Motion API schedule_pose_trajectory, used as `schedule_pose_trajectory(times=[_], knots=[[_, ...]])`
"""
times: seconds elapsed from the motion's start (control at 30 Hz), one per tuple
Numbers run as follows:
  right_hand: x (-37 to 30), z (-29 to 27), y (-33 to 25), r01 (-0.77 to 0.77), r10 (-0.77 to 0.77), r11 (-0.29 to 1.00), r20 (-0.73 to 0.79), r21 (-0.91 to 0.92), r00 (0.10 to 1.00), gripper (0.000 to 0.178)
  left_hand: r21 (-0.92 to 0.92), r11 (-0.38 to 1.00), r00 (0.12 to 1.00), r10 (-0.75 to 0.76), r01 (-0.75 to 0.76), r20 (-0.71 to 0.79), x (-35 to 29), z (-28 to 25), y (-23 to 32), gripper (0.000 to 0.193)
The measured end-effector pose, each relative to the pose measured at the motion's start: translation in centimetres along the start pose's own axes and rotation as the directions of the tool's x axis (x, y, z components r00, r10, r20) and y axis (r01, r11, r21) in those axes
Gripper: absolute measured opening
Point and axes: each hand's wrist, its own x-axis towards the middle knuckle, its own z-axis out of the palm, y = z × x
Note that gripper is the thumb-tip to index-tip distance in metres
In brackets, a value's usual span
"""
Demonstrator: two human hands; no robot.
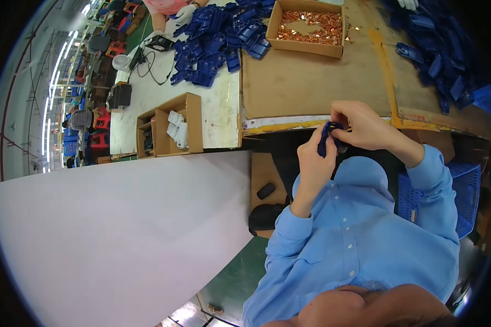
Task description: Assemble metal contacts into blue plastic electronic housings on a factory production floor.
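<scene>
The work in hand, judged from the posture, is a fitting or adjusting step on a single dark blue plastic part point(324, 143). The part is held in the air in front of the person's chest, just short of the near edge of the workbench point(311, 87). The left hand point(315, 161) grasps the part from the lower left, its thumb and fingers closed around the body. The right hand point(360, 126) is bent over the upper end of the part, thumb and fingers pinched together at it; whether a small separate piece is gripped there cannot be told, as the fingers cover the spot. On the bench beyond the hands stands an open cardboard box point(311, 49) of small copper-coloured pieces point(323, 37), between a left heap of blue parts point(207, 41) and a right heap of blue parts point(436, 49). The copper-coloured pieces are probably the stock for this step, although none is visible on the held part. The next move calls for a steady left-hand grip and controlled fingertip pressure from the right, with the part kept square to the pinch; a slip of the thumb could tilt the part or misalign whatever is being seated.
</scene>
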Motion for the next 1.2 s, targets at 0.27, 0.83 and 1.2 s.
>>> schedule_pose_trajectory(times=[0.27, 0.83, 1.2], knots=[[0.6, 0.5, 0.9, 0.054, -0.054, 0.997, -0.009, -0.047, 0.998, 0.022, 0.038, 0.999, 0.997, -0.006, 0.009, -0.071, 0.4, 0.2, -1.2, 0.03], [0.7, -2.9, 8.7, 0.068, -0.131, 0.985, -0.424, -0.16, 0.896, 0.029, 0.054, 0.954, 0.956, -0.294, 0.294, -0.011, 5.2, -5.0, -3.1, 0.02], [-0.2, -9.5, 22.0, -0.469, -0.225, 0.662, -0.752, -0.584, 0.62, 0.033, 0.154, 0.957, 0.885, -0.159, 0.247, -0.437, 23.4, -20.5, -11.6, 0.021]])
